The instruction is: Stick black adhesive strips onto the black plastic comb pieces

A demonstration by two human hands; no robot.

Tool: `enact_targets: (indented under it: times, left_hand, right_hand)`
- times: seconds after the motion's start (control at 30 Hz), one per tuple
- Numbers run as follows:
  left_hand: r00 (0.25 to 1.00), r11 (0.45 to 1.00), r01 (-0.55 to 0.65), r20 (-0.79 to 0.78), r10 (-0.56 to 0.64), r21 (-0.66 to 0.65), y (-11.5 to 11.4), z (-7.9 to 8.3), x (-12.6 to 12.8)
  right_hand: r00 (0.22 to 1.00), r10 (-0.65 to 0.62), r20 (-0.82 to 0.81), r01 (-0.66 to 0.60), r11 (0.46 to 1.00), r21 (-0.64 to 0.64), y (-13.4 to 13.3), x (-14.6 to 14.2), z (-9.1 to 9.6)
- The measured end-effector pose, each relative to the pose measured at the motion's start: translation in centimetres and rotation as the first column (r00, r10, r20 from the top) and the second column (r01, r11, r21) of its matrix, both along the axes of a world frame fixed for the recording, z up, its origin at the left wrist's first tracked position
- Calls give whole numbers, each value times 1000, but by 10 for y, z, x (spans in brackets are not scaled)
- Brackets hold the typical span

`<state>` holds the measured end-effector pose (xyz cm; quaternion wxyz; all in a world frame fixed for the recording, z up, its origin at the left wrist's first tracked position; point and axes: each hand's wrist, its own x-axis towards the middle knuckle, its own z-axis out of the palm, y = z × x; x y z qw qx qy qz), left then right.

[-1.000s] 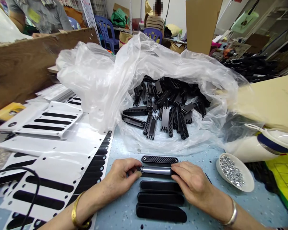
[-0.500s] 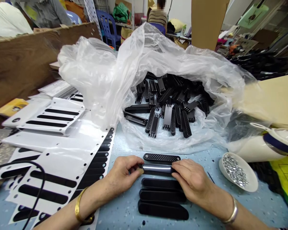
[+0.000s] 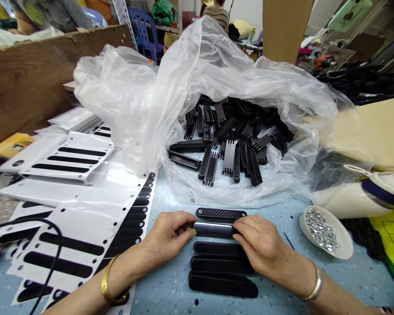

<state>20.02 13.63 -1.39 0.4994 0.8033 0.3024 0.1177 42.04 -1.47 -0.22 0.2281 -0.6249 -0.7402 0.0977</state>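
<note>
My left hand (image 3: 170,234) and my right hand (image 3: 264,240) hold a narrow black plastic strip (image 3: 214,228) level between them, one at each end. Its upper face shines, and the fingertips cover both ends. Just beyond it lies a black strip with a cross-hatched face (image 3: 221,213) and a small metal fitting near each end. On the near side, three smooth black strips (image 3: 221,265) lie in a row, the right end of the farthest hidden behind my right hand.
A clear plastic bag (image 3: 131,100) spills black plastic pieces (image 3: 230,153) behind my hands. White sheets with black strip stickers (image 3: 65,236) cover the left. At right are a bowl of small metal parts (image 3: 321,232) and a white container (image 3: 344,201). A cable (image 3: 57,245) crosses the sheets.
The whole view has shifted slightly. Both hands keep hold of the same strip in nearly the same place. At the upper left, the white bag beside another person has dropped lower.
</note>
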Motion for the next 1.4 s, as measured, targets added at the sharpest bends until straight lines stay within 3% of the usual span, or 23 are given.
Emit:
enact_targets:
  times: [0.2,0.4,0.67,1.13,1.4]
  left_hand:
    - [999,995,-26,42,23,94,0,-4,-4]
    - [971,978,88,204,-127,190,6,0,-3]
    - [962,932,99,206,-179,349,8,-8,-4]
    - [969,926,117,163,-186,359,10,-8,-4]
    - [974,934,106,155,-167,341,11,-10,-6]
  right_hand:
    - [1000,-11,-10,11,1000,9,2,-1,3]
    - [996,-42,-72,42,999,1,4,0,0]
    - [980,-64,-190,59,998,-36,4,5,-3]
    - [957,-93,-273,79,995,-60,5,6,-5]
    - [826,-275,-491,258,961,-103,6,7,-17]
